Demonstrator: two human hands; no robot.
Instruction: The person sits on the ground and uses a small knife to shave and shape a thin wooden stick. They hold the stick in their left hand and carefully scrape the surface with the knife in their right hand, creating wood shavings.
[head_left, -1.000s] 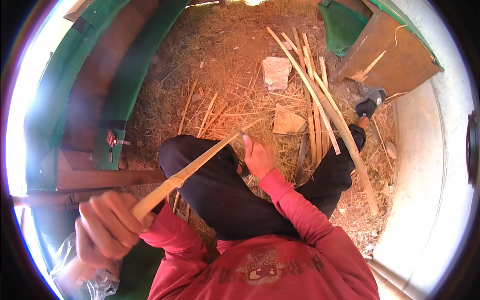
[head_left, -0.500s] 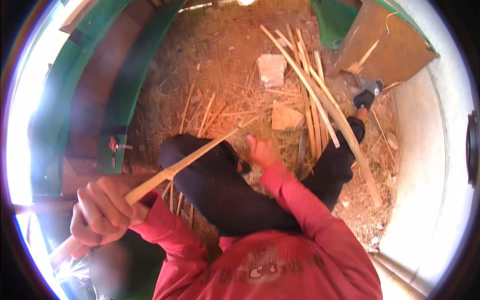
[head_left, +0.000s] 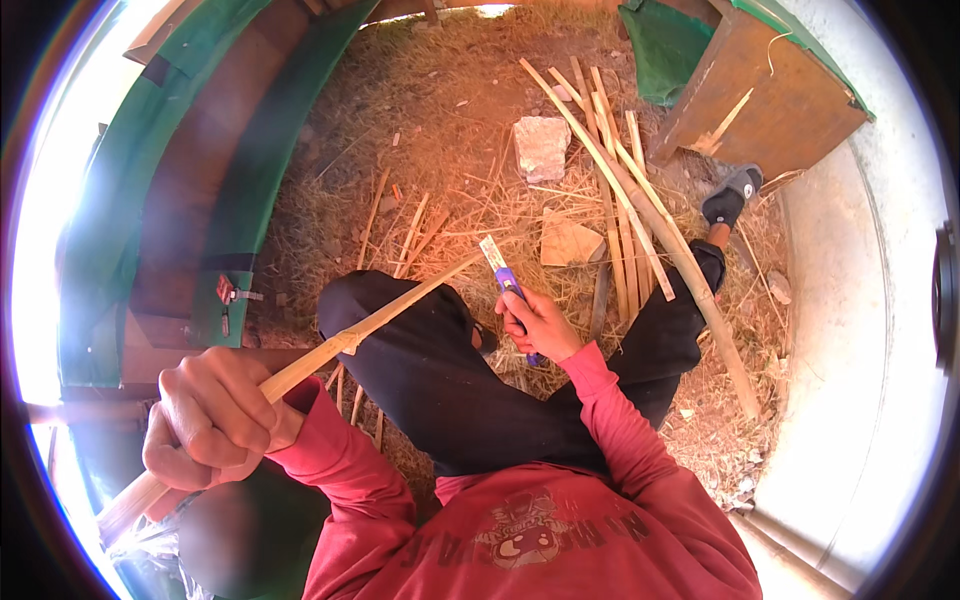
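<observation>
My left hand is closed round a pale bamboo strip at the lower left. The strip slants up to the right across my bent knee, and a knot shows partway along it. Its other end pokes out below my fist. In my right hand sits a utility knife with a blue-purple handle, fingers wrapped about it. The wide blade points up and slightly left, close beside the strip's far tip; whether they touch I cannot tell.
Several long bamboo strips and a thicker pole lie to the right, over my leg. A pale stone block and a flat tan slab rest on straw-covered ground. A brown board leans at the upper right; green sheeting lines the left.
My right hand has turned and shifted slightly right and down, and the knife's blade and handle now show plainly. The left hand and the strip stay nearly in place.
</observation>
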